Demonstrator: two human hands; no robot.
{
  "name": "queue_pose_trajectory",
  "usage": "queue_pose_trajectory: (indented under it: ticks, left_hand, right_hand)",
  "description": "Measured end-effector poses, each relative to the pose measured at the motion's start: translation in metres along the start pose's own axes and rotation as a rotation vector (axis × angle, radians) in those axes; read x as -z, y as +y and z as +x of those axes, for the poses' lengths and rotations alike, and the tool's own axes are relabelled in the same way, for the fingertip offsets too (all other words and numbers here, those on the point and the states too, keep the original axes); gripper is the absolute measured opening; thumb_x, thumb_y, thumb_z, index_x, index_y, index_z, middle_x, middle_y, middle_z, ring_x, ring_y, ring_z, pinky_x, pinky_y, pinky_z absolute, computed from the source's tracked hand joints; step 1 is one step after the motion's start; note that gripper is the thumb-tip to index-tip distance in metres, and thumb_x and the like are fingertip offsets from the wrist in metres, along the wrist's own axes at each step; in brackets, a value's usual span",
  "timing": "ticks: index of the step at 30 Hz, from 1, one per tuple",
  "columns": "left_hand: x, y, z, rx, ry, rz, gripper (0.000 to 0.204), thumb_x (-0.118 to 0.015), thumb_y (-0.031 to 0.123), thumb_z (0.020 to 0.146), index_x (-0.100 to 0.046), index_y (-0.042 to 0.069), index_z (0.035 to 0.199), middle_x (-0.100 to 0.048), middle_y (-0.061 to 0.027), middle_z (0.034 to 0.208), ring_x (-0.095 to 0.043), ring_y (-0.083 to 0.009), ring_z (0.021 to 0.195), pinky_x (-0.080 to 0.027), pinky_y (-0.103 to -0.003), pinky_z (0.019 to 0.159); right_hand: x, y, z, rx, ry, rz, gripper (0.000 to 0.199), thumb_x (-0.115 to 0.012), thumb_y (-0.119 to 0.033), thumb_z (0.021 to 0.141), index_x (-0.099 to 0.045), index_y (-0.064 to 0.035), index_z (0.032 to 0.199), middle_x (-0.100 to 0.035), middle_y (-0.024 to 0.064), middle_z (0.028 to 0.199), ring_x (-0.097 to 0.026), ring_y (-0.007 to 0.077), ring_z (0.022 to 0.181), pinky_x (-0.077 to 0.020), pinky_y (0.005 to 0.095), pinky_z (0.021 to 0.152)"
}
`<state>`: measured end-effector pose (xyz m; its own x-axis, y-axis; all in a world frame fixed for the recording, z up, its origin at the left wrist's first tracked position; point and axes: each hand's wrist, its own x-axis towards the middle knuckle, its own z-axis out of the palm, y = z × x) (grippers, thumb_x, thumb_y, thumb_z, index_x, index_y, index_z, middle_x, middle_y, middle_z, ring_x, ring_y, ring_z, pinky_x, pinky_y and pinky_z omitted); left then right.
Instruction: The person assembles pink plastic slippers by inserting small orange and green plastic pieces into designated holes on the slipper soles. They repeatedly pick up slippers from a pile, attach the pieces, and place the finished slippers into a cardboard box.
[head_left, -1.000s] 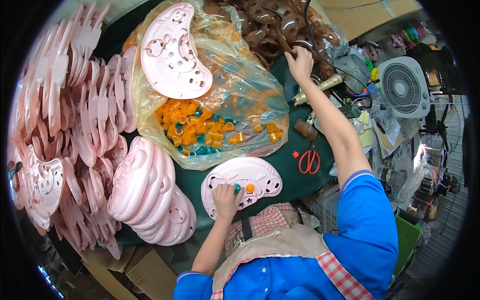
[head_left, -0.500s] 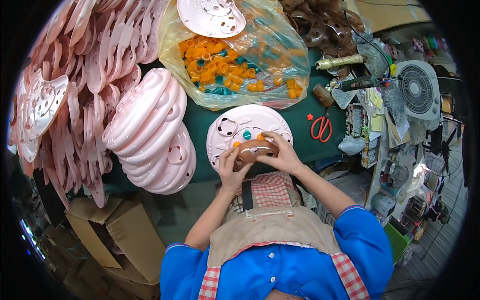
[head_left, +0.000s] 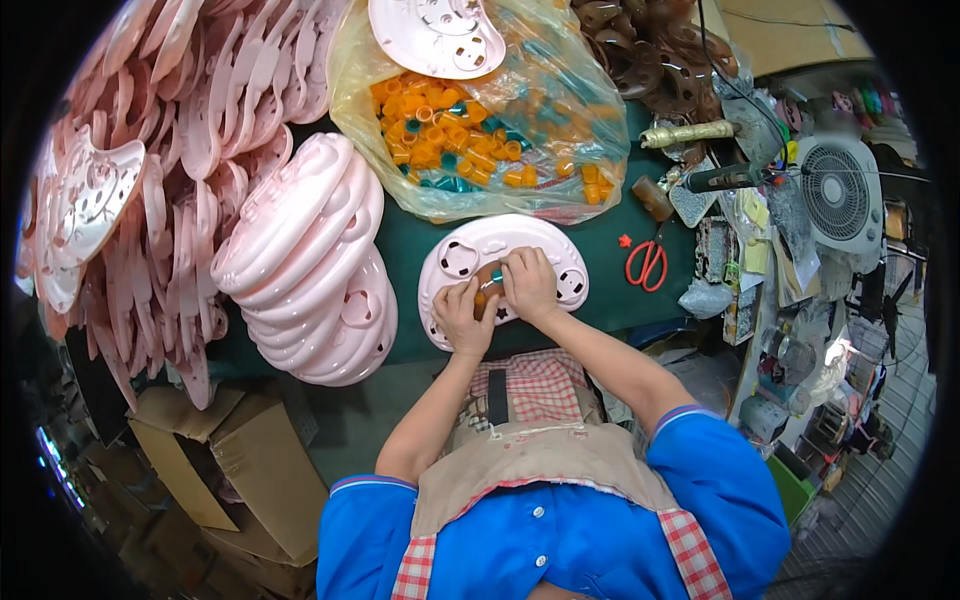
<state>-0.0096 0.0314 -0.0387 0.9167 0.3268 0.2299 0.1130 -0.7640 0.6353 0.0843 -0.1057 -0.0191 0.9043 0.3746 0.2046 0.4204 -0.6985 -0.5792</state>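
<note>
A pale pink plastic panel (head_left: 505, 230) with cut-outs lies on the green worktop in front of me. A curved brown plastic piece (head_left: 487, 273) sits on its middle, mostly covered by my fingers. Bent fingers of my left hand (head_left: 464, 316) grip the left end of the brown piece, thumb at its near side. Across its right part, my right hand (head_left: 529, 284) presses with the fingers close together. A bit of a teal cap (head_left: 496, 276) shows between the hands. Whatever else lies under the fingers is hidden.
To the left, pink panels (head_left: 300, 270) stand stacked beside a larger heap (head_left: 170, 230). Behind is a clear bag (head_left: 560, 120) of orange and teal caps, with another panel (head_left: 440, 35) on top. Red-handled scissors (head_left: 646, 264) lie right, near a fan (head_left: 838, 195). Brown pieces (head_left: 660, 60) are piled behind.
The brown piece has gone from tilted up in both hands at the panel's near edge to down on the panel's middle. My right hand has turned over it, knuckles up.
</note>
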Motion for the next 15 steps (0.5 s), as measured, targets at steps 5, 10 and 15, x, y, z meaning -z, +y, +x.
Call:
queue_pose_trajectory:
  ticks: [5, 10, 15]
  left_hand:
    - [-0.020, 0.012, 0.066, -0.316, -0.093, -0.124, 0.018, -0.071, 0.012, 0.087, -0.073, 0.004, 0.103, -0.068, -0.0099, 0.105, -0.059, -0.0392, 0.115, -0.045, -0.050, 0.103]
    - [-0.022, 0.013, 0.069, -0.316, -0.118, -0.117, 0.023, -0.068, 0.014, 0.090, -0.071, 0.003, 0.109, -0.065, -0.0142, 0.117, -0.056, -0.0410, 0.120, -0.047, -0.050, 0.104]
    - [0.002, -0.006, 0.027, 0.688, 0.198, 0.092, 0.047, -0.065, 0.032, 0.100, -0.060, 0.007, 0.138, -0.059, -0.0209, 0.136, -0.052, -0.0430, 0.130, -0.038, -0.053, 0.113]
  right_hand:
    - [-0.004, 0.004, -0.001, -0.021, 0.144, -0.011, 0.015, -0.066, -0.018, 0.094, -0.067, -0.0065, 0.103, -0.063, 0.0135, 0.105, -0.060, 0.0364, 0.095, -0.0505, 0.0471, 0.085]
    - [0.004, 0.012, 0.002, -0.040, 0.039, 0.040, 0.026, -0.065, -0.024, 0.096, -0.065, -0.0027, 0.112, -0.062, 0.0178, 0.113, -0.057, 0.0405, 0.104, -0.0464, 0.0495, 0.093]
    - [0.025, 0.084, -0.049, -0.771, 0.060, 0.086, 0.062, -0.084, -0.041, 0.086, -0.066, 0.0044, 0.124, -0.064, 0.0251, 0.127, -0.059, 0.0384, 0.122, -0.0487, 0.0463, 0.106]
